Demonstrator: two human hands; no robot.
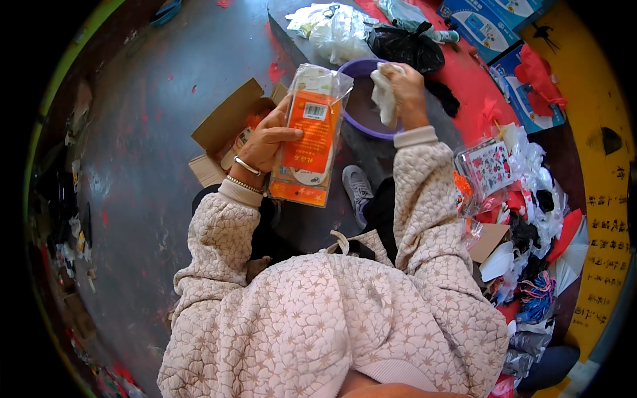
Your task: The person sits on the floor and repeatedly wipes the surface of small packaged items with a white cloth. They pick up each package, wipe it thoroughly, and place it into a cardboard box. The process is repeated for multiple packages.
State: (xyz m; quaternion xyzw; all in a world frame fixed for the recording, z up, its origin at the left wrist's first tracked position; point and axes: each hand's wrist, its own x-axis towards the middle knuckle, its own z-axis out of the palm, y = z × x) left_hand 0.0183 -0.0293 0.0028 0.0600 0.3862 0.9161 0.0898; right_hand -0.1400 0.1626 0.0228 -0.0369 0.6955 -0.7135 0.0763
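Note:
My left hand [265,136] grips an orange and white packet [312,142] in a clear plastic sleeve, thumb laid across its front. A barcode label faces up near the packet's top. In my right hand [411,93] a crumpled white cloth [385,96] is bunched between the fingers, its lower end hanging down. The cloth is over a purple basin [369,127], whose right rim it partly hides. Below my left hand and behind the packet, an opened cardboard box [229,113] holds more orange packets, partly hidden by the hand.
White plastic bags [335,33] and a black bag [408,46] lie beyond the basin. Blue boxes [488,30] stand at the far right. Along the right is a heap of plastic wrap [531,172], cloth scraps and card. My grey shoe [358,189] rests on the floor between.

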